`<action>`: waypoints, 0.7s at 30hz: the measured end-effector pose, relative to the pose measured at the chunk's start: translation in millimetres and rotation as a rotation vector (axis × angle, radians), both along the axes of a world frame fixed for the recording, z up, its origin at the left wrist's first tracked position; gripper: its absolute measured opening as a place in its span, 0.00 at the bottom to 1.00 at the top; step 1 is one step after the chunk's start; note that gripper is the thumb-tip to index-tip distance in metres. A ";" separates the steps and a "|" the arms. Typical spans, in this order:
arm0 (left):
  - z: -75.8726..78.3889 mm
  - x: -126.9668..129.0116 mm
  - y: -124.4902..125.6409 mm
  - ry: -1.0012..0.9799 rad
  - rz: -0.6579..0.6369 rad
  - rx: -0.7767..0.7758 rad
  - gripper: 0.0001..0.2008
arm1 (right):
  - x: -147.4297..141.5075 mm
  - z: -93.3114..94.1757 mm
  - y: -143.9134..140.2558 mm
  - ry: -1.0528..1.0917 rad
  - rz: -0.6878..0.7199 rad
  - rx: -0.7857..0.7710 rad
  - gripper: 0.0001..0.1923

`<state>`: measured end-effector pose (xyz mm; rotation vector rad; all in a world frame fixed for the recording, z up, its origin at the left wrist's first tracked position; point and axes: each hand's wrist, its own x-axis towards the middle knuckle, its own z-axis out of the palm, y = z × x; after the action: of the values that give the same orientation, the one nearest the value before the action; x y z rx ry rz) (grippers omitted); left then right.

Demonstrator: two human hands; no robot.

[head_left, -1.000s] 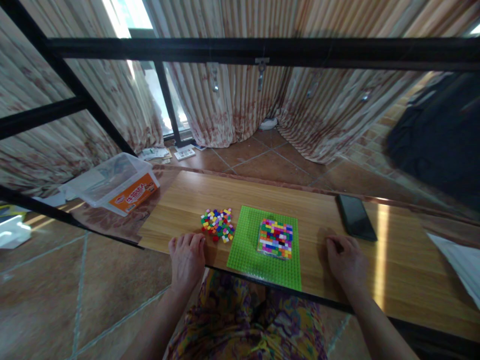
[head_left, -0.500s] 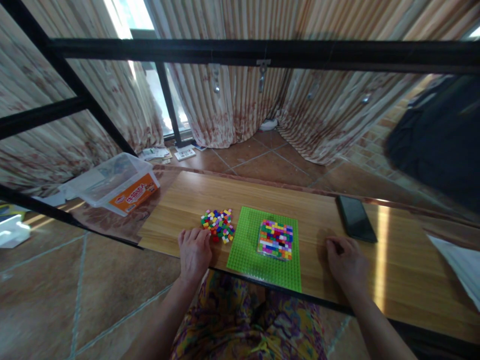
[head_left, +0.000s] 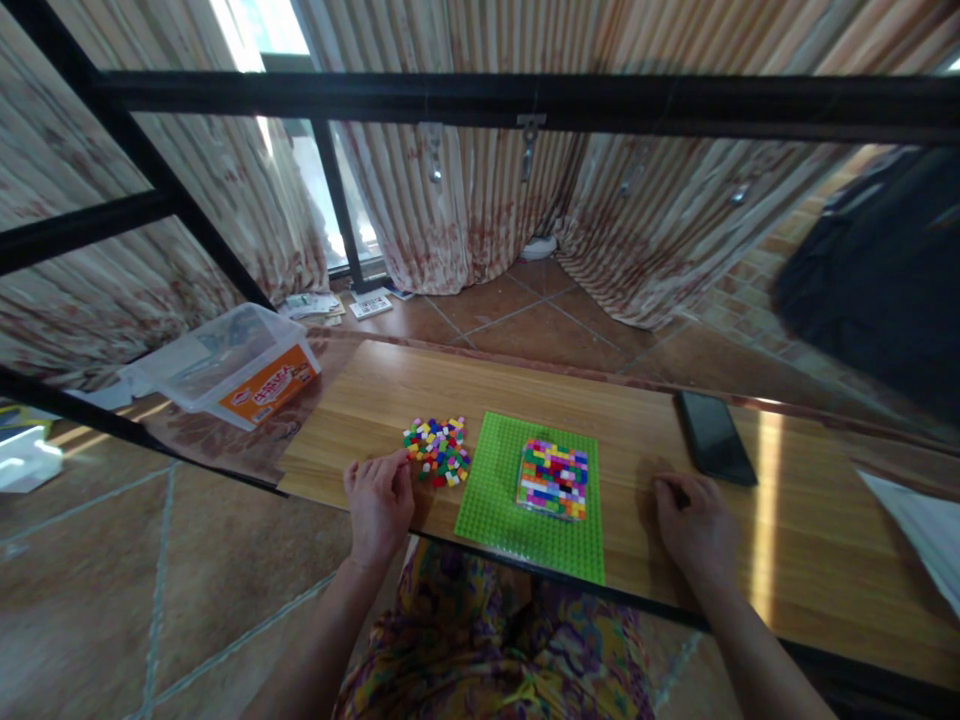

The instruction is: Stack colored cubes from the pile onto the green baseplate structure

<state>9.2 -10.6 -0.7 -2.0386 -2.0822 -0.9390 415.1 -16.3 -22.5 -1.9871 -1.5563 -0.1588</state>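
My left hand (head_left: 380,503) is at the left edge of a pile of small multicoloured building bricks (head_left: 436,452), thumb and fingertips pinched together. Whatever may be between those fingertips is too small to make out. Right of the pile lies a green baseplate (head_left: 487,500) covered in studs. On it stands a square block built of coloured bricks (head_left: 553,480), rows of many colours showing on top. My right hand (head_left: 697,527) rests on the table to the right of the baseplate, fingers curled in, with nothing seen in them.
A black phone (head_left: 715,437) lies on the wooden table (head_left: 630,410) beyond my right hand. A clear plastic bin with an orange label (head_left: 271,388) stands at the left. White paper (head_left: 915,530) lies at the right edge. A black metal bar (head_left: 480,100) crosses in front.
My left hand has drawn slightly left, away from the bricks, and its fingers have come together into a pinch. The right hand stays in place.
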 end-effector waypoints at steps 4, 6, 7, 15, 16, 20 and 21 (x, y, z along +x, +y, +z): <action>2.0 -2.3 6.6 0.034 0.020 -0.043 0.08 | 0.2 0.1 0.0 -0.004 -0.016 -0.013 0.16; 3.1 -1.0 9.2 0.047 0.017 -0.063 0.08 | 0.1 0.4 0.0 -0.005 -0.012 -0.007 0.16; 3.8 -0.4 10.3 0.053 0.014 -0.072 0.08 | 0.0 0.4 0.1 -0.006 -0.011 0.002 0.16; 11.4 -5.1 6.1 0.115 -0.045 -0.140 0.07 | 0.2 -0.5 0.0 0.005 -0.007 0.019 0.16; 12.4 -6.2 4.5 0.125 -0.055 -0.151 0.08 | -0.1 -0.1 -0.1 0.007 -0.005 0.015 0.16; 15.9 -7.7 1.0 0.165 -0.078 -0.191 0.10 | -1.6 1.5 -0.9 0.018 -0.004 -0.006 0.15; 16.5 -7.3 1.1 0.177 -0.078 -0.196 0.10 | -1.8 1.9 -1.0 0.021 -0.007 -0.006 0.15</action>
<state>1.9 -9.5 15.8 -2.2186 -2.0861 -0.5573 413.3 -17.3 -20.7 -1.9928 -1.5385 -0.1352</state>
